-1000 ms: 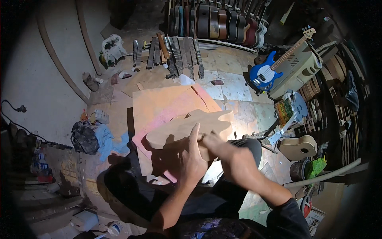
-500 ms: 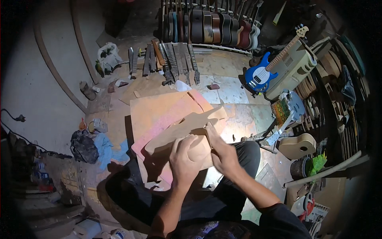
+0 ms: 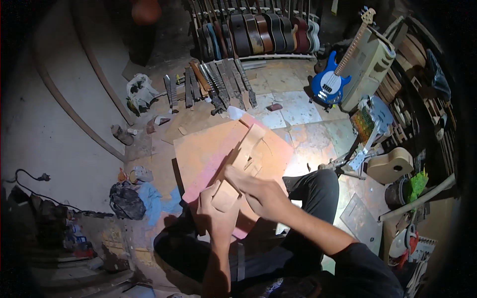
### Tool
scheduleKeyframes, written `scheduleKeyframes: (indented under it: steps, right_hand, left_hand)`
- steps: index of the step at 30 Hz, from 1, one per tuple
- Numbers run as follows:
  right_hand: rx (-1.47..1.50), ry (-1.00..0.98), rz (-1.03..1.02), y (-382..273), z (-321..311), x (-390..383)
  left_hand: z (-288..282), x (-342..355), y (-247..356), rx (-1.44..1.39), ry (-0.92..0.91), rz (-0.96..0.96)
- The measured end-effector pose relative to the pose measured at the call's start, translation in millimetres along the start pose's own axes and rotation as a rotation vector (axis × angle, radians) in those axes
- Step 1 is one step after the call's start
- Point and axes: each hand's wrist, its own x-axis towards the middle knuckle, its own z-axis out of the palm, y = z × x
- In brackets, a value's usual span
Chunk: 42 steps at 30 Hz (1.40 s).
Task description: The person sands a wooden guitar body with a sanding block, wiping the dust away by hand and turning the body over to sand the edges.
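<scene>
A bare, pale wooden guitar body (image 3: 244, 151) is tipped up on its edge, resting over an orange-and-pink board (image 3: 198, 149) in front of my crossed legs. My left hand (image 3: 218, 218) grips its near end, fingers wrapped around the rounded wood. Against the upper edge presses my right hand (image 3: 261, 194), its fingers curled closed. Whatever lies under those fingers is hidden. Small pale scraps (image 3: 253, 169) show on the board beside the body.
Guitar necks (image 3: 218, 82) lie in a row beyond the board. A blue bass guitar (image 3: 328, 84) leans at the right, near an unfinished acoustic body (image 3: 392, 166). Several guitars (image 3: 258, 35) line a back rack. Left are a black bag (image 3: 128, 201) and blue cloth (image 3: 154, 201).
The guitar body has gone from lying nearly flat to standing on its edge. My left hand has shifted to its near end, and my right hand has moved nearer to me.
</scene>
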Motion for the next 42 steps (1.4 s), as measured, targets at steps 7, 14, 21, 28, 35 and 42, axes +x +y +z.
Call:
scheduleKeyframes:
  steps: [7,14,21,28,35,42]
  right_hand:
    - [0.107,0.116,-0.186,0.2,-0.3,-3.5]
    - [0.085,0.093,-0.105,6.6,-7.0,17.8]
    - [0.008,0.081,-0.037,4.9,-4.9,45.6]
    - [0.243,0.064,0.17,13.5,-22.3,19.6]
    - [0.638,0.19,0.301,59.7,26.8,-22.2]
    - [0.67,0.234,0.268,55.7,64.9,-27.6]
  left_hand:
    - [-1.7,12.5,-11.3,-0.021,0.085,-0.007]
    - [2.0,8.7,-29.0,-0.177,0.012,-0.043]
    - [3.5,13.7,-2.3,0.015,0.007,0.001]
    - [3.7,40.5,17.7,0.105,0.171,-0.02]
    - [-2.7,51.6,24.0,-0.083,-0.106,0.052]
    - [2.3,95.9,35.2,0.186,-0.554,0.665]
